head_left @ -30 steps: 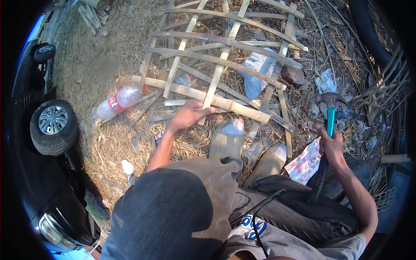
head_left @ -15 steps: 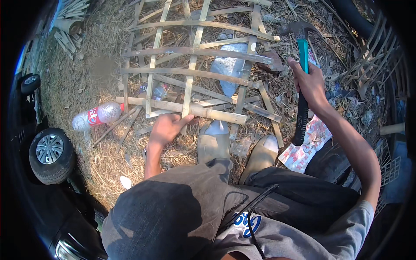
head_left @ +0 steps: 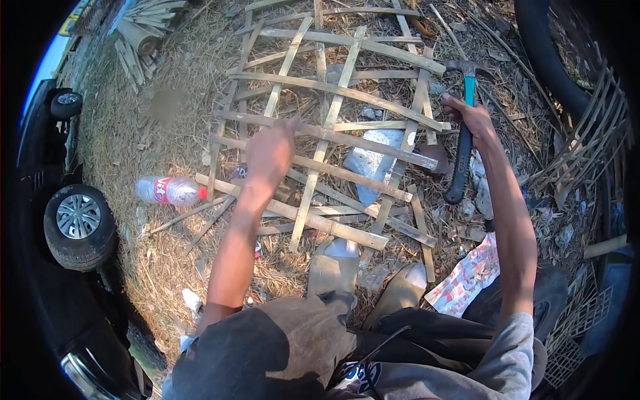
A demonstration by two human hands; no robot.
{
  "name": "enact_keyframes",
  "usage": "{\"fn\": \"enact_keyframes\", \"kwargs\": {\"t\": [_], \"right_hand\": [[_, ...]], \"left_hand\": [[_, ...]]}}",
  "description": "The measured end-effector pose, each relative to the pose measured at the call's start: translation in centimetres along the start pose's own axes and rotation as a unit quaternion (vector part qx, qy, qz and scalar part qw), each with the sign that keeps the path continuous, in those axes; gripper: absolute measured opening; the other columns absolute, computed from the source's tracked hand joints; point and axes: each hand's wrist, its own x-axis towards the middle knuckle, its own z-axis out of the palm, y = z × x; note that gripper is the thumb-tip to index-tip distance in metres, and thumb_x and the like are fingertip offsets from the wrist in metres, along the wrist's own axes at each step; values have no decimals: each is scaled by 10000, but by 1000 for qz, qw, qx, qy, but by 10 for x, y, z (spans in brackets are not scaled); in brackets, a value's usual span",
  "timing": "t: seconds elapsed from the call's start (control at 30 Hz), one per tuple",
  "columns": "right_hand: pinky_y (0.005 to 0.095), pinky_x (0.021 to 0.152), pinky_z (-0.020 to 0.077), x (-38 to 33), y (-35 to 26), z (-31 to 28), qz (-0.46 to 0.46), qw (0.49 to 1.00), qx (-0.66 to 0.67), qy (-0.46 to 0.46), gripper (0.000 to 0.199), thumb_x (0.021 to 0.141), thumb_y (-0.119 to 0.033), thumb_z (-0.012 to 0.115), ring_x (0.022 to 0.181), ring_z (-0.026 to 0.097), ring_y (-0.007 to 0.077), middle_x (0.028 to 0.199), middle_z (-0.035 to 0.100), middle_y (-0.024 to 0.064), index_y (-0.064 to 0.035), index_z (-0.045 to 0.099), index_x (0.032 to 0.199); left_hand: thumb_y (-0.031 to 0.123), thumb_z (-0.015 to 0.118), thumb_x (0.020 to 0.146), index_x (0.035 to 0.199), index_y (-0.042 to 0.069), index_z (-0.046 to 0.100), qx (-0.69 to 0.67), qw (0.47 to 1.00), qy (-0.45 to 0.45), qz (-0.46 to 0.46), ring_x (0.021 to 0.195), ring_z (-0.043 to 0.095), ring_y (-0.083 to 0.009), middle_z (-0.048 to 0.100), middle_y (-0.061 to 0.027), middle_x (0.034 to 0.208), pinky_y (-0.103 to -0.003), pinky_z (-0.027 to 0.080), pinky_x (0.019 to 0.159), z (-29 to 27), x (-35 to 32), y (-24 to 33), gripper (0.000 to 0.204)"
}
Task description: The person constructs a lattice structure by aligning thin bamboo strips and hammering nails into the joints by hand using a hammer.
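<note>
A lattice of split bamboo strips [head_left: 373, 145] is spread over the dry grass before my feet. Near the crossing of one lengthwise and one crosswise strip, on the left side, my left hand [head_left: 269, 157] is closed on the lattice; the hand covers part of the strips, and its fingertips are partly hidden. To the right, my right hand [head_left: 477, 120] grips a claw hammer [head_left: 461, 157] by the handle, just below the teal part. The hammer head points away from me, next to the lattice's right edge, and the black grip hangs toward me.
A pale stone slab [head_left: 365, 190] shows beneath the strips. Left of the lattice lies a plastic bottle [head_left: 175, 191] with a red label. A dark vehicle's wheel [head_left: 81, 224] stands at the left. Curved bamboo pieces [head_left: 577, 143] and a black tyre [head_left: 550, 50] are at the right.
My left hand has moved from the lattice's near edge up to its left middle. The lattice has turned clockwise, its near right end now closer to my feet. My right hand still holds the hammer.
</note>
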Motion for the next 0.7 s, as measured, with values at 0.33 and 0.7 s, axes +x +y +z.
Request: {"fn": "enact_keyframes", "kwargs": {"t": [0.33,0.7], "right_hand": [[320,884,602,10,14,14,122,967,179,-130,428,930,-220,749,1001,705,208,1158,701,170,66,621,1221],[210,615,543,-2,-35,29,87,992,16,-87,373,773,-67,868,666,648,100,802,647,21,-145,508,831]], "left_hand": [[764,610,817,571,9,669,-27,977,-212,23,613,685,-351,616,-164,537,-471,533,675,-8,76,46,797],[459,688,844,638,24,683,-14,995,-91,46,553,622,-378,596,-180,556,-467,495,583,-32,57,47,481]]}}
